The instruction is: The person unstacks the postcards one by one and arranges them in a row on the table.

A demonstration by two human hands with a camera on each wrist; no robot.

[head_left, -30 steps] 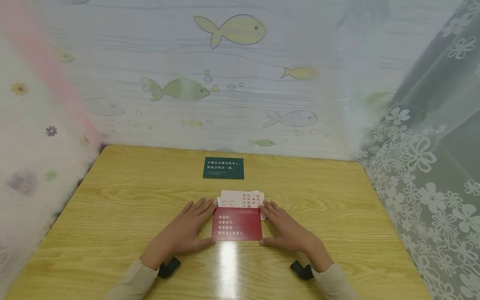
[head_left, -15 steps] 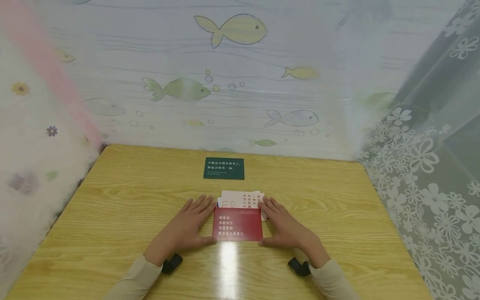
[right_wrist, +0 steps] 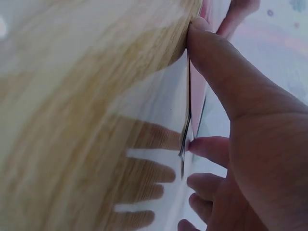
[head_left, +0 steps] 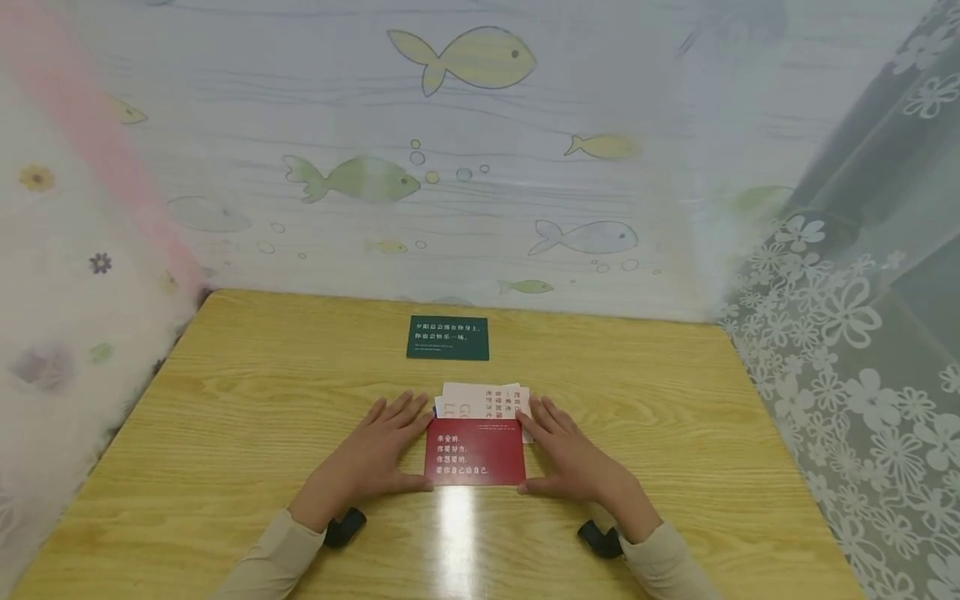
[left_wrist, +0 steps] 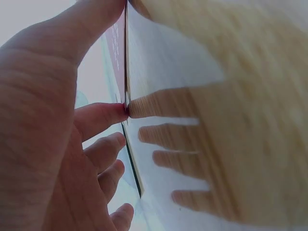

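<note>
A red card with white writing lies flat on the table before me. It overlaps several pale cards that stick out beyond its far edge, not squarely stacked. My left hand rests at the red card's left side, thumb by the near corner and straight fingers by the far one. Mirroring it, my right hand touches the right side. In the left wrist view the index fingertip meets the edge of the cards; in the right wrist view the thumb and index finger touch the edge of the pile.
A dark green card with white writing lies farther back on the wooden table. Behind the table hangs a fish-patterned curtain. Flowered lace hangs on the right, and black wrist straps show at both sleeves.
The red card and both hands sit a few pixels lower in the head view. My right fingers have shifted slightly along the side of the pile. The green card stays in place.
</note>
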